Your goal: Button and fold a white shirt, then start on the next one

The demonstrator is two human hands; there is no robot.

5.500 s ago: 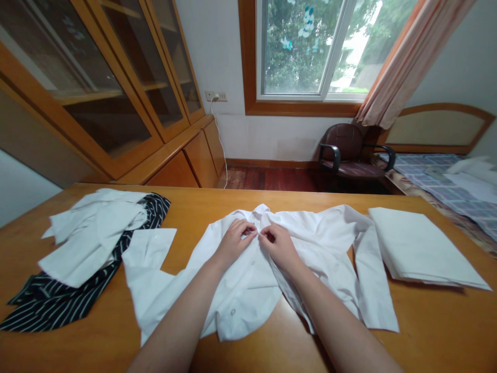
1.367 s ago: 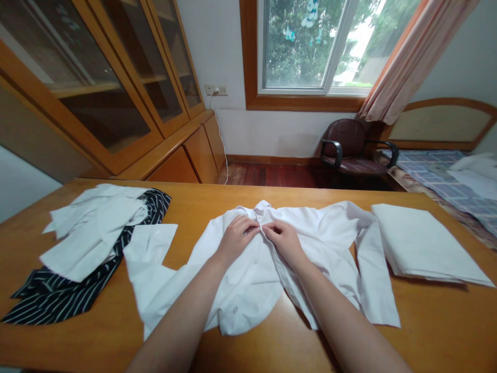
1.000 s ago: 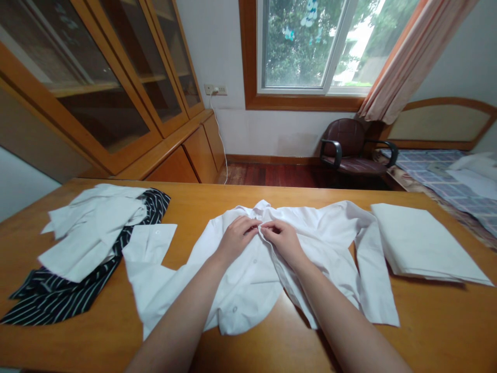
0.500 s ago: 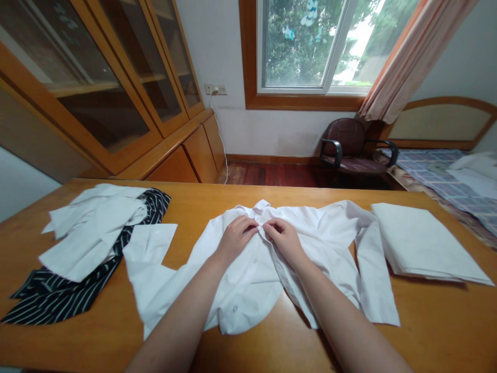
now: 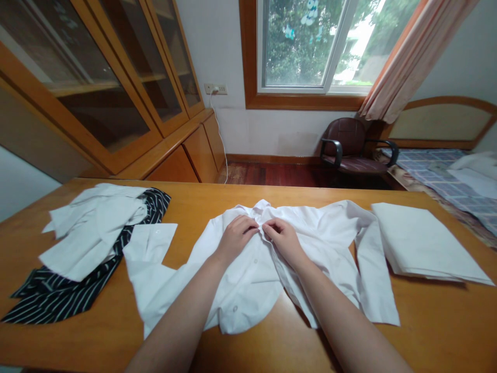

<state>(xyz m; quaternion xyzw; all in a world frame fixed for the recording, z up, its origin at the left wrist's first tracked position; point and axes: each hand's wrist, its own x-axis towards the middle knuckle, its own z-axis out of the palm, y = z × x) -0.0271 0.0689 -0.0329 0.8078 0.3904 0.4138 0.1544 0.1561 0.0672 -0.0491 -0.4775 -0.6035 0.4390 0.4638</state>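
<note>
A white long-sleeved button-up shirt lies front side up on the wooden table, its collar at the far side and its sleeves out to both sides. Just below the collar, my left hand pinches the edge of the front placket. My right hand pinches the opposite front edge close beside it, so the fingertips nearly meet. Any button between the fingers is hidden. Lower down, the two front panels spread apart, and a few buttons show on the left one.
To the left lie crumpled white cloths on black-and-white striped fabric. A folded white cloth rests at the right, near the shirt's sleeve. Beyond the table are a glass-door cabinet, an armchair and a bed.
Both hands stay at the placket below the collar, with only a very slight shift of the right fingers. The shirt lies as before.
</note>
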